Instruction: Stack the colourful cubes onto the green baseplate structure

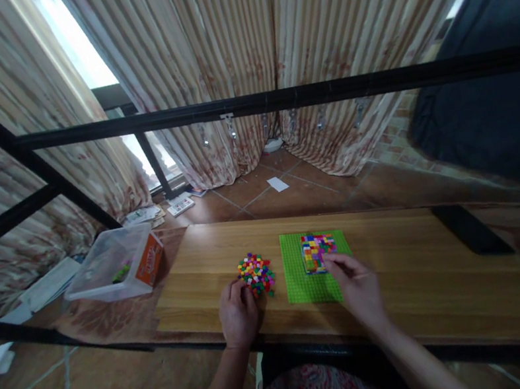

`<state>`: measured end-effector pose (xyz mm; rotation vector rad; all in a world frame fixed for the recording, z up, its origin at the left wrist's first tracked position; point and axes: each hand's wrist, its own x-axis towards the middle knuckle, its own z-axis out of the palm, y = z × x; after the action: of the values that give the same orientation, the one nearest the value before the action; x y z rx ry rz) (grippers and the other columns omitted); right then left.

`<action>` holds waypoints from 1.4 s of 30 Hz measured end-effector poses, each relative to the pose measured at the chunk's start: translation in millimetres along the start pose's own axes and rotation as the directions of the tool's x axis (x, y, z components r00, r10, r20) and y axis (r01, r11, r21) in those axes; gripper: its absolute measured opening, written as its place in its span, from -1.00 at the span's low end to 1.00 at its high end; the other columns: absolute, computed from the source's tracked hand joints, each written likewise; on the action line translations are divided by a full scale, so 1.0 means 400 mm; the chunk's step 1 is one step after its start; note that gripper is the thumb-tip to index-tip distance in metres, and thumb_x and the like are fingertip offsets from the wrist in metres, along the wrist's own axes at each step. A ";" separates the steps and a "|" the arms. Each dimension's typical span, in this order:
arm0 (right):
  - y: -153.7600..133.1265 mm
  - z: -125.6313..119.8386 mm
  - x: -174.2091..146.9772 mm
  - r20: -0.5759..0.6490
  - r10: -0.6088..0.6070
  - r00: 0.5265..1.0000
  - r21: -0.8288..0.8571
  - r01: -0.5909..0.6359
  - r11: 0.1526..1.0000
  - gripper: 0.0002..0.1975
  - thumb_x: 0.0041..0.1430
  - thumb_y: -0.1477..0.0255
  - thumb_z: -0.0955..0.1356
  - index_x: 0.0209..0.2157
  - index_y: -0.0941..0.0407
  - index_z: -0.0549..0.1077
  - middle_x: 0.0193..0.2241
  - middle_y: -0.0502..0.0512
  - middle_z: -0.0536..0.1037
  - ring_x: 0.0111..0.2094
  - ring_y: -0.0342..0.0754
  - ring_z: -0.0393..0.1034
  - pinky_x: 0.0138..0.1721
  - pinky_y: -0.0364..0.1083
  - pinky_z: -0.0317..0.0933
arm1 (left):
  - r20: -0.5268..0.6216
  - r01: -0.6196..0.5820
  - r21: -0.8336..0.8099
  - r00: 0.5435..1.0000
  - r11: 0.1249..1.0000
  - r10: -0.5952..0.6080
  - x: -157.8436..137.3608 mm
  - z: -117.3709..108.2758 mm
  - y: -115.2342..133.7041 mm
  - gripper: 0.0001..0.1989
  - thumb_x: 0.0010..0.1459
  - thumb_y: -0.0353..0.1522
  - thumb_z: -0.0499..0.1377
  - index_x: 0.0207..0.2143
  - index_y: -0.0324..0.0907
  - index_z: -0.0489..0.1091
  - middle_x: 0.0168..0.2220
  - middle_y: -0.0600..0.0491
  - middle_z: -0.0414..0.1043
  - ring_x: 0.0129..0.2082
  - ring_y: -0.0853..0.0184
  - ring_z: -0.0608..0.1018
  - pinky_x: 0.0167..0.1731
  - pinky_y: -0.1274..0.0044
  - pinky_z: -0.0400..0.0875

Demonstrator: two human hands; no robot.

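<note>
A green studded baseplate (297, 275) lies on the wooden board in front of me. On it stands a multicoloured block of small building bricks (315, 250). My right hand (358, 284) reaches over the baseplate, its thumb and index finger pinched at the block's near right corner; whatever is between the fingertips is too small to make out. Left of the baseplate is a loose pile of small coloured bricks (257, 274). My left hand (238, 312) rests at the pile's near left edge with its fingers curled, and their tips are partly hidden.
A clear plastic box (116, 263) with an orange label and a few green pieces stands left of the wooden board (401, 250). A black phone-like slab (471, 229) lies at the right. Beyond the board runs a black metal rail (322, 92) before striped curtains.
</note>
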<state>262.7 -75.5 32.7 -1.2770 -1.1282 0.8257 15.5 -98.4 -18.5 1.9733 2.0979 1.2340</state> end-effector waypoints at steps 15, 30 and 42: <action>0.052 0.234 -0.039 0.604 -0.088 0.792 -0.567 0.505 0.650 -0.76 0.27 0.56 0.23 -0.32 0.08 0.51 -0.29 0.12 0.53 -0.18 0.01 0.39 -0.09 -0.06 0.24 | 0.152 -0.107 -0.048 0.982 0.993 0.113 0.002 -0.032 -0.008 -0.50 0.16 -0.24 0.14 0.13 -0.18 0.24 0.11 -0.16 0.28 0.15 0.11 0.33 0.14 0.21 0.27; 0.041 0.109 -0.057 0.343 -0.238 0.909 -0.373 0.365 0.853 -0.73 0.32 0.47 0.20 -0.20 0.05 0.53 -0.28 0.12 0.53 -0.22 0.00 0.44 -0.16 -0.03 0.32 | 0.164 -0.161 0.276 0.979 0.948 0.119 0.003 0.008 -0.006 -0.16 0.05 0.00 0.22 0.27 -0.22 0.08 0.25 -0.32 0.14 0.23 -0.08 0.25 0.10 0.11 0.24; 0.057 -0.064 0.110 -0.037 -0.159 0.987 -0.296 0.141 0.945 -0.77 0.20 0.29 0.31 -0.33 0.08 0.57 -0.33 0.11 0.59 -0.31 0.00 0.46 -0.27 -0.02 0.32 | 0.189 -0.131 0.303 0.979 0.944 0.075 0.015 0.003 0.002 -0.25 0.13 -0.01 0.14 0.24 -0.25 0.12 0.24 -0.31 0.17 0.20 -0.07 0.31 0.10 0.11 0.26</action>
<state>301.9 -38.3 19.8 -1.4275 -1.3167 0.5147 15.6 -92.6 -15.9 2.2474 2.2408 0.7341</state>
